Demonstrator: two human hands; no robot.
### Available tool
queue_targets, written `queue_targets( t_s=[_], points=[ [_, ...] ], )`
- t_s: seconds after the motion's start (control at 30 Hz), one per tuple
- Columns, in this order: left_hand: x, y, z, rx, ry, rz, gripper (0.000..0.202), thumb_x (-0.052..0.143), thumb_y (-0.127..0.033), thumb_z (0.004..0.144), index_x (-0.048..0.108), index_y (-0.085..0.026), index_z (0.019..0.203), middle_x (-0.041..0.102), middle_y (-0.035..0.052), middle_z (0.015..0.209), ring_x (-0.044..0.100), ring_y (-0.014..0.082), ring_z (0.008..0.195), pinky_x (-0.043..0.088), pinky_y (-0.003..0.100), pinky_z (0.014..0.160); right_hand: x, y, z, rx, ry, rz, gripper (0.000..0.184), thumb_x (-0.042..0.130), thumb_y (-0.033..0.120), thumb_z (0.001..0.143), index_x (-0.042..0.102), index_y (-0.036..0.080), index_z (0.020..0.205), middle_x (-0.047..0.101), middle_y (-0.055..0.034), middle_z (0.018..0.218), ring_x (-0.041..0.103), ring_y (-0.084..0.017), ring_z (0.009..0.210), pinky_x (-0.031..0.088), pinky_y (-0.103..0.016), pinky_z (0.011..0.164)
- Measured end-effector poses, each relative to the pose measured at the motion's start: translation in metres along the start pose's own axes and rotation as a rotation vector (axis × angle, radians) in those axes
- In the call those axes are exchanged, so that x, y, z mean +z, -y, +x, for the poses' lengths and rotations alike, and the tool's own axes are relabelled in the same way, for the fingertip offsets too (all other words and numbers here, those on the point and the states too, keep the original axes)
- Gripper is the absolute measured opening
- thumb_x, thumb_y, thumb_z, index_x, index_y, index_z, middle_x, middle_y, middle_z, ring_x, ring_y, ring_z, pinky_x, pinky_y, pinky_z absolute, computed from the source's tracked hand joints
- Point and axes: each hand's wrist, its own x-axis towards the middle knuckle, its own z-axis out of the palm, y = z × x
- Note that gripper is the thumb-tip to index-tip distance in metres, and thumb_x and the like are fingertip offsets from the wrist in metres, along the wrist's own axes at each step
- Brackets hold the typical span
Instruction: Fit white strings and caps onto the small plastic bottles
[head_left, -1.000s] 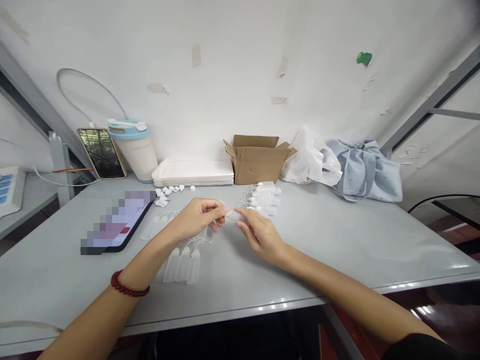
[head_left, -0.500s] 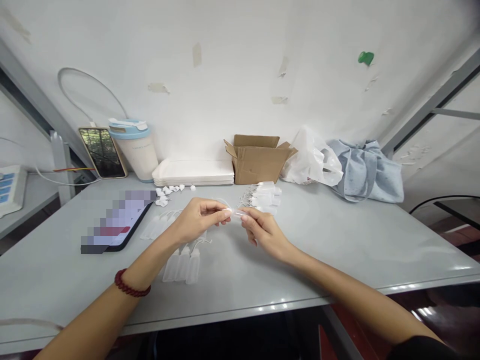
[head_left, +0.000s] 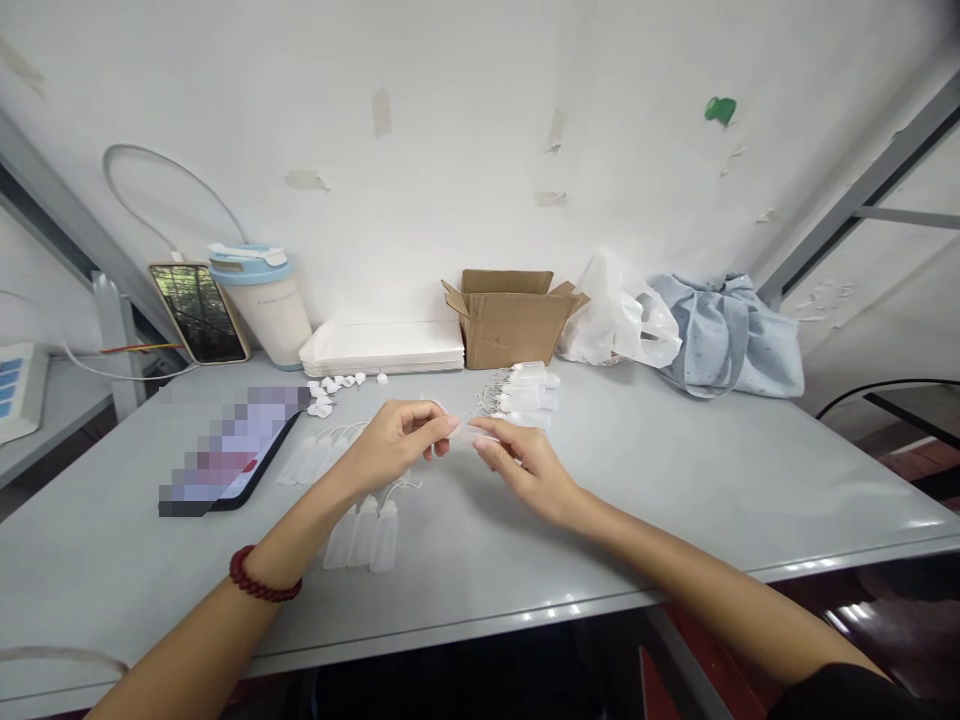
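Note:
Above the middle of the table, a small translucent plastic bottle (head_left: 466,432) spans the gap between my two hands. My left hand (head_left: 405,437) pinches its white-capped end between thumb and fingers. The fingertips cover most of that cap. My right hand (head_left: 529,468) grips the body end with thumb and forefinger. Similar bottles with white caps and strings (head_left: 384,538) lie in a row below my left wrist. More lie in a group (head_left: 307,458) to the left, partly behind my left hand. Another pile of capped bottles (head_left: 531,393) sits just beyond my right hand.
Loose white caps (head_left: 321,398) lie near a large phone (head_left: 244,445) on the left. Along the wall stand a second phone (head_left: 201,315), a tumbler (head_left: 266,305), a paper stack (head_left: 386,350), a cardboard box (head_left: 514,330), a plastic bag (head_left: 615,320) and a blue cloth bag (head_left: 772,340).
My right fingers have shifted slightly along the bottle and look a little straighter. My left hand keeps its pinch at nearly the same place. The whole view has moved slightly.

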Motion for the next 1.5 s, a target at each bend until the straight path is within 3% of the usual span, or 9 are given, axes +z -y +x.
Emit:
queue_targets(
  t_s=[0.17,0.33,0.57,0.73,0.87,0.97,1.17,1.3,1.5],
  points=[
    [-0.001,0.002,0.0,-0.163,0.151,0.013,0.045,0.047,-0.05,0.084,0.06,-0.015,0.059,0.057,0.0014,0.055,0.052,0.0127,0.051,0.042,0.025,0.054,0.003,-0.005,-0.002,-0.195,0.01,-0.233,0.031,0.037,0.028,0.093,0.055,0.012,0.112,0.061,-0.0075,0.078,0.054,-0.017,0.068,0.042,-0.03,0.065],
    [0.007,-0.001,-0.002,-0.182,0.009,0.063,0.046,0.048,-0.051,0.082,0.057,-0.014,0.056,0.051,-0.001,0.051,0.045,0.0103,0.047,0.035,0.021,0.048,0.001,0.0,0.002,0.005,0.007,-0.076,0.031,0.035,0.035,0.094,0.059,0.015,0.09,0.044,0.0025,0.058,0.041,-0.01,0.051,0.036,-0.024,0.052],
    [0.016,-0.002,-0.004,-0.133,-0.07,0.116,0.045,0.048,-0.046,0.082,0.049,-0.015,0.048,0.051,-0.0007,0.049,0.043,0.0103,0.047,0.031,0.021,0.046,0.0,0.003,0.005,0.304,0.039,0.363,0.036,0.042,0.048,0.088,0.042,0.019,0.068,0.025,0.0092,0.052,0.022,-0.005,0.041,0.024,-0.019,0.039],
    [0.018,-0.002,-0.002,-0.045,-0.087,0.208,0.049,0.042,-0.048,0.084,0.043,-0.016,0.047,0.054,0.0005,0.052,0.047,0.0116,0.05,0.034,0.022,0.05,-0.001,0.003,0.006,0.348,0.069,0.452,0.036,0.044,0.049,0.086,0.041,0.019,0.067,0.029,0.0088,0.053,0.025,-0.005,0.039,0.029,-0.019,0.036],
    [0.01,0.0,0.0,-0.026,-0.124,0.266,0.05,0.039,-0.051,0.085,0.051,-0.016,0.052,0.055,0.0003,0.052,0.05,0.0128,0.051,0.035,0.022,0.05,-0.003,0.001,0.006,0.198,-0.026,0.223,0.036,0.041,0.044,0.089,0.048,0.017,0.067,0.042,0.0051,0.055,0.037,-0.006,0.042,0.035,-0.021,0.043],
    [-0.012,0.007,0.001,-0.07,-0.245,0.345,0.048,0.036,-0.05,0.086,0.06,-0.017,0.061,0.058,0.0009,0.054,0.053,0.0144,0.053,0.039,0.023,0.053,-0.007,-0.005,0.007,0.067,-0.134,-0.049,0.027,0.042,0.037,0.091,0.058,0.016,0.085,0.054,0.0011,0.062,0.046,-0.009,0.05,0.038,-0.022,0.049],
    [-0.071,0.033,0.003,-0.252,-0.519,1.005,0.034,0.036,-0.031,0.083,0.065,-0.017,0.073,0.068,0.0099,0.074,0.062,0.0259,0.075,0.04,0.03,0.063,-0.016,-0.023,0.013,-0.031,-0.278,-0.415,0.021,0.049,0.032,0.086,0.054,0.016,0.098,0.063,-0.0027,0.071,0.053,-0.012,0.053,0.04,-0.023,0.051],
    [-0.089,0.046,0.001,-0.377,-0.435,1.154,0.032,0.037,-0.021,0.08,0.066,-0.015,0.092,0.069,0.0138,0.096,0.061,0.0298,0.092,0.043,0.033,0.072,-0.02,-0.026,0.013,-0.001,-0.3,-0.585,0.017,0.05,0.031,0.083,0.051,0.018,0.093,0.06,0.0002,0.064,0.051,-0.012,0.048,0.035,-0.023,0.049],
    [-0.089,0.054,-0.002,-0.475,-0.354,1.119,0.031,0.047,-0.017,0.072,0.066,-0.013,0.096,0.069,0.0155,0.097,0.061,0.033,0.092,0.044,0.037,0.074,-0.023,-0.02,0.015,0.128,-0.168,-0.884,0.014,0.05,0.028,0.082,0.05,0.017,0.091,0.062,-0.0018,0.064,0.054,-0.015,0.052,0.028,-0.023,0.05]
  ],
)
